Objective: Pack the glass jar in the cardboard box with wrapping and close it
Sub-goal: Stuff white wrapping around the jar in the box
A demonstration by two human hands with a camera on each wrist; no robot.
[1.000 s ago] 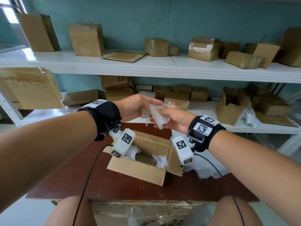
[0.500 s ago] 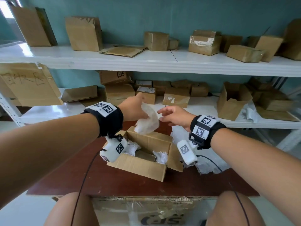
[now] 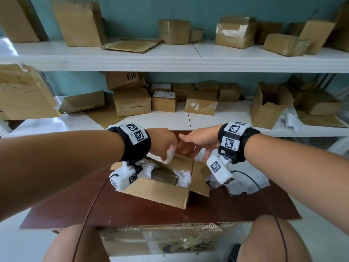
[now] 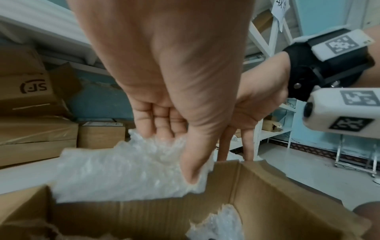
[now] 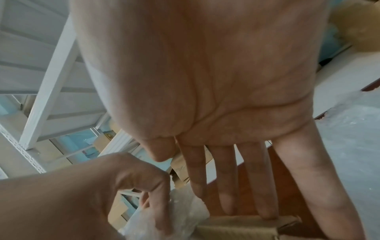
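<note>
An open cardboard box (image 3: 160,191) sits on the dark red table (image 3: 132,210). Inside lies the jar (image 3: 164,177), a dark shape with white bubble wrap packed on both sides. My left hand (image 3: 166,144) grips a crumpled piece of bubble wrap (image 3: 169,156) (image 4: 123,170) over the box's far edge (image 4: 267,178). My right hand (image 3: 196,143) hovers beside it with fingers (image 5: 226,186) straight, their tips at the box's far flap (image 5: 246,225). The left hand (image 5: 123,186) and its wrap (image 5: 185,209) also show in the right wrist view.
More bubble wrap (image 3: 245,178) lies on the table right of the box. White shelves (image 3: 170,59) behind hold several cardboard boxes. A flattened carton (image 3: 160,241) leans under the table's near edge, between my knees.
Both hands have dropped from chest height to the box. The right hand let go of the bubble wrap and opened; the left hand carried the wrap down to the box's far edge.
</note>
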